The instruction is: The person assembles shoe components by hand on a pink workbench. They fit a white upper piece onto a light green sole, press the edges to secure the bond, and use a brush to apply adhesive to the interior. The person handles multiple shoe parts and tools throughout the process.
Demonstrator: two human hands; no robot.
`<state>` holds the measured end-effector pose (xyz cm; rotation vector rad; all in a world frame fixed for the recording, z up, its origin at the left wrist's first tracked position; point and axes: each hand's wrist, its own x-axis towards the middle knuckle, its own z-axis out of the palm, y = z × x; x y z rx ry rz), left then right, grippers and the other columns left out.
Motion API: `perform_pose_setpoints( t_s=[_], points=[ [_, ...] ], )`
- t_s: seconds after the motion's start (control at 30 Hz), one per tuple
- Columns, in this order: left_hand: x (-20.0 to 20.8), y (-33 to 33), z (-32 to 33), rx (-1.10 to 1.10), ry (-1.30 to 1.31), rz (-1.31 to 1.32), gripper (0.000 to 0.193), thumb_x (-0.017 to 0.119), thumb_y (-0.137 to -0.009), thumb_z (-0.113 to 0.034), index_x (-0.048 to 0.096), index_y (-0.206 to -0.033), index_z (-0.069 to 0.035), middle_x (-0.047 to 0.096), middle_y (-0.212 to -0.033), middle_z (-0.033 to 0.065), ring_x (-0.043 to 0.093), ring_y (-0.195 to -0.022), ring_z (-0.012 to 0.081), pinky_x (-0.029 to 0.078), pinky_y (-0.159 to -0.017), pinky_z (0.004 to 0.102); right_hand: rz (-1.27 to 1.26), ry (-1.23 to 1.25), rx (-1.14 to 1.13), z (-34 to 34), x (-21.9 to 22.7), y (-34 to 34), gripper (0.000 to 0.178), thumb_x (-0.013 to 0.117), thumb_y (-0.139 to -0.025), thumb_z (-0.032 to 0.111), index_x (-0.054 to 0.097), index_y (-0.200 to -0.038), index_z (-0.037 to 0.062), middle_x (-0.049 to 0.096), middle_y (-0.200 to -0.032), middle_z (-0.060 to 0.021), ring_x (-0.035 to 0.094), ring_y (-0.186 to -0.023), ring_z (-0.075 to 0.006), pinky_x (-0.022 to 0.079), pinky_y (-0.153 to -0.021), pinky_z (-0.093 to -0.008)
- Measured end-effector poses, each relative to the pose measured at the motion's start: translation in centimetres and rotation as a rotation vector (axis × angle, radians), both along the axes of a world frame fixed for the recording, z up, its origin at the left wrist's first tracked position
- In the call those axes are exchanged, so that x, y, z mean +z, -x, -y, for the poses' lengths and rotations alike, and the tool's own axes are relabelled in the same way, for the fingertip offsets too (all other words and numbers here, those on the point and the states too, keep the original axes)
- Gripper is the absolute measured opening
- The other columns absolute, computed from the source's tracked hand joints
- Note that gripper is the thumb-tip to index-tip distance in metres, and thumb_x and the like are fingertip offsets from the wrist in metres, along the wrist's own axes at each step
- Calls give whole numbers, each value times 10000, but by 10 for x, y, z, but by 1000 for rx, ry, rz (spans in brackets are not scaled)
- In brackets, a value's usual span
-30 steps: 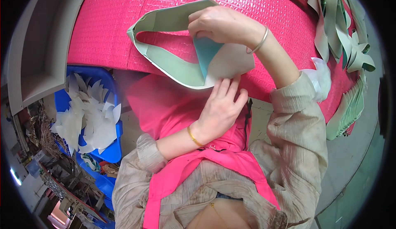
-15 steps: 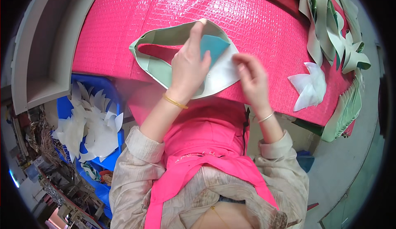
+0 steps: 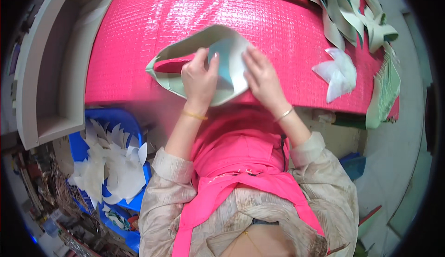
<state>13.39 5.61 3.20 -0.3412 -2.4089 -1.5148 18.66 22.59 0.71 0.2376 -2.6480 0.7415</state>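
A pale green and white shoe upper point(image 3: 181, 49) lies on the pink table, pointed at its left end, with a long opening in the middle. A blue patch point(image 3: 224, 67) shows on its inner side. My left hand point(image 3: 199, 82) is over the opening, fingers curled on the upper beside the patch, thumb and forefinger pointing up; some fingertips are hidden. My right hand point(image 3: 264, 78) lies with its fingers stretched out against the white right end of the upper, slightly blurred.
White leaf-shaped pieces point(image 3: 337, 74) lie on the pink-covered table point(image 3: 282, 30). Pale green strips point(image 3: 336, 11) and a fanned stack point(image 3: 385, 90) are at the right edge. A blue bin point(image 3: 123, 114) with white pieces stands lower left, below a grey shelf point(image 3: 28, 95).
My left hand has drawn down from the upper's far edge to beside the blue patch. My right hand has moved left onto the white end, its fingers straightened. The view has shifted slightly.
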Motion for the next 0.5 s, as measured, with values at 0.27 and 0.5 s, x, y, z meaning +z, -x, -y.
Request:
perform_pose_setpoints(
  t_s=[0.27, 0.5],
  points=[
    [4, 33, -22, -158, 135, 123, 284, 584, -805, -156, 529, -1070, -70, 581, -617, 121, 588, -574, 299, 431, -544, 421, 101, 210, -446, -78, 45, -108, 243, 525, -836, 27, 595, -1068, 8, 575, -1084, -157, 565, -995, -291, 443, -870, -331],
    [21, 28, -25, -225, 528, -135, 611, 610, -793, -149, 364, -1352, -141, 570, -802, 102, 571, -637, 237, 463, -597, 366, 161, 449, -915, -102, 6, -241, 162, 509, -873, 35, 612, -987, -15, 610, -919, -98, 621, -693, -162, 478, -597, -247]
  ],
)
